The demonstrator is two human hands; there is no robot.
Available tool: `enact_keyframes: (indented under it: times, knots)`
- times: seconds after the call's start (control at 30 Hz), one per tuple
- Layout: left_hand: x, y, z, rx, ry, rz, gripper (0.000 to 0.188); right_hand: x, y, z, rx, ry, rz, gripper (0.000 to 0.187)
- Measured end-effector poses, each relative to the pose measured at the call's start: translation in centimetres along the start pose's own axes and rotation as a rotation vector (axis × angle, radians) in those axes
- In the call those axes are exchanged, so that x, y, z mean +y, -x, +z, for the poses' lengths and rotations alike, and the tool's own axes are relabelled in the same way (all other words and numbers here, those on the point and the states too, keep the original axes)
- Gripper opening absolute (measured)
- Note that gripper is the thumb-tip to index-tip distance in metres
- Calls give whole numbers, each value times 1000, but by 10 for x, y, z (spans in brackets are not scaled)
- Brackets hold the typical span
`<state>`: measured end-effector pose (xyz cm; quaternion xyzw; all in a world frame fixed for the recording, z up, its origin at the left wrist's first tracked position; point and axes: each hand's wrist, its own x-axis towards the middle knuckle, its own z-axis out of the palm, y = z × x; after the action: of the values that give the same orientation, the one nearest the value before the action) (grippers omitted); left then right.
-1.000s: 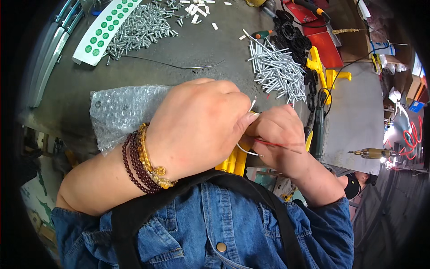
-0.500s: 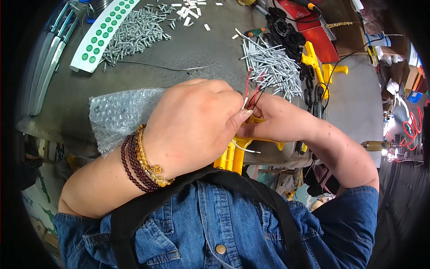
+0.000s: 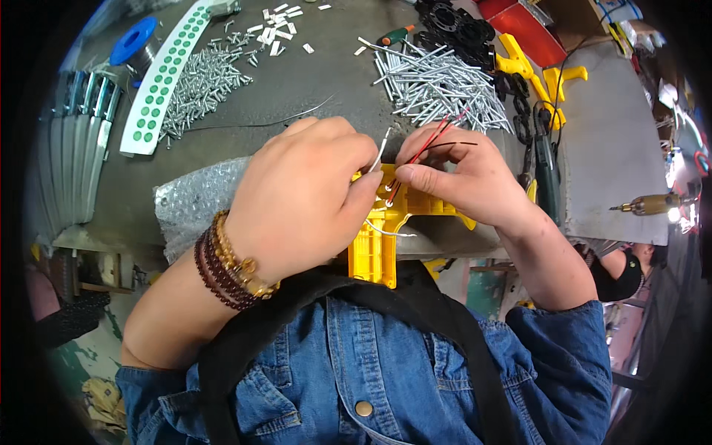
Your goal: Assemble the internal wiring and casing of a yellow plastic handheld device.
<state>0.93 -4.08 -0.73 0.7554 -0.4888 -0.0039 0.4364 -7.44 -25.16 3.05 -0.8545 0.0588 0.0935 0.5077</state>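
Note:
A yellow plastic housing [image 3: 373,256] with an open ribbed inside lies at the bench's near edge, partly under my hands. My left hand [image 3: 300,193] is closed in a pinch on a white wire [image 3: 383,147], whose bare end points up and away. Just to the right, my right hand [image 3: 467,174] pinches red and black wires [image 3: 423,156] between thumb and fingers. These wires rise out of the housing. Another white wire [image 3: 393,233] curves loose over the housing's near side. A small gap separates the two hands.
Bubble wrap [image 3: 194,199] lies beside my left hand. Beyond are long silver pins [image 3: 445,85], small screws [image 3: 204,89], a green-dotted sticker strip [image 3: 157,93] and a blue wire spool [image 3: 135,43]. Yellow parts [image 3: 519,59] and dark-handled pliers [image 3: 546,159] lie right; another person's arm [image 3: 614,264] shows.
My hands have moved apart from a close pinch together. The red and black wires now lean right in my right hand, with the white wire in my left. The view has shifted.

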Motion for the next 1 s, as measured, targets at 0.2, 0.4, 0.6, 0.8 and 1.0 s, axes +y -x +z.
enact_keyframes:
  times: [0.2,0.4,0.6,0.8,1.0]
  knots:
    - [5,-20,6,-189,-125,-28,12,15,18,-1,157,52,-194,15]
    - [9,-22,6,-195,-65,-50,10,25,27,3,309,168,-384,20]
    - [8,-19,5,-193,-40,-65,9,25,16,14,322,273,-441,23]
    - [9,-16,6,-159,-66,-73,14,22,12,22,355,245,-404,19]
    - [7,-15,7,-139,-37,-58,14,16,16,19,263,74,-302,17]
